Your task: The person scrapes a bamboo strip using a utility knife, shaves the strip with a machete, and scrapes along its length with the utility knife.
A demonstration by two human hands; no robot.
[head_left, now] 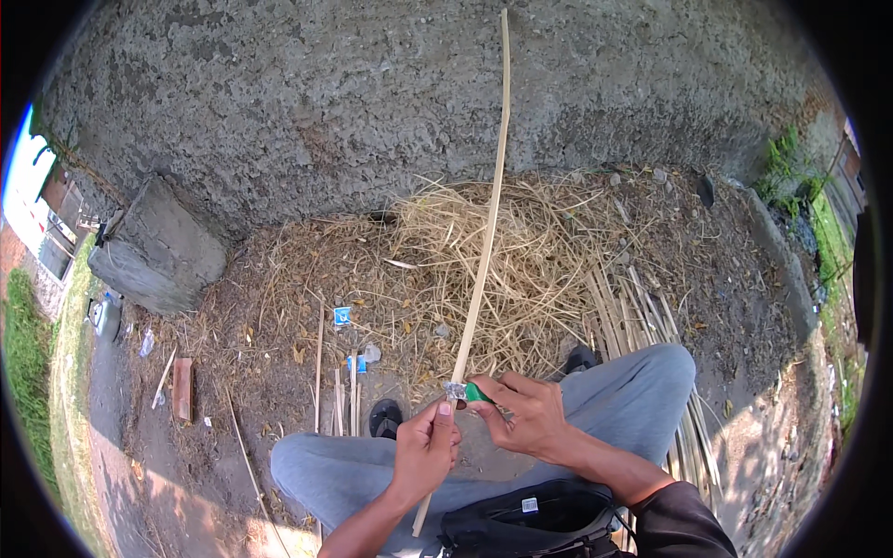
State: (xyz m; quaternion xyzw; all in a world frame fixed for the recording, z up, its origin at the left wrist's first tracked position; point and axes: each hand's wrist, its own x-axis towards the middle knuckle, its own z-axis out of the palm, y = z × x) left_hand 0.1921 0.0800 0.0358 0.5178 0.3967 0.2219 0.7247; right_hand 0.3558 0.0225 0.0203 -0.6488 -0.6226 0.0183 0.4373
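Observation:
A long, pale strip of split wood, probably bamboo [487, 242], runs from between my knees up in front of the wall. My left hand [424, 452] is closed round its lower part, thumb on top. In my right hand [532, 415] is a small tool with a green handle [477, 391]; its shiny silvery part sits against the strip just above my left thumb. The fingers hide much of this tool, so its exact kind does not show. Below my hands a black bag [521, 521] lies in my lap.
A heap of thin shavings [521, 251] covers the ground by the rough wall [372, 102]. Several cut strips [642, 312] lie beside my right leg. To the left are a concrete block [163, 246], a brick [183, 391] and blue-and-white wrappers [341, 315].

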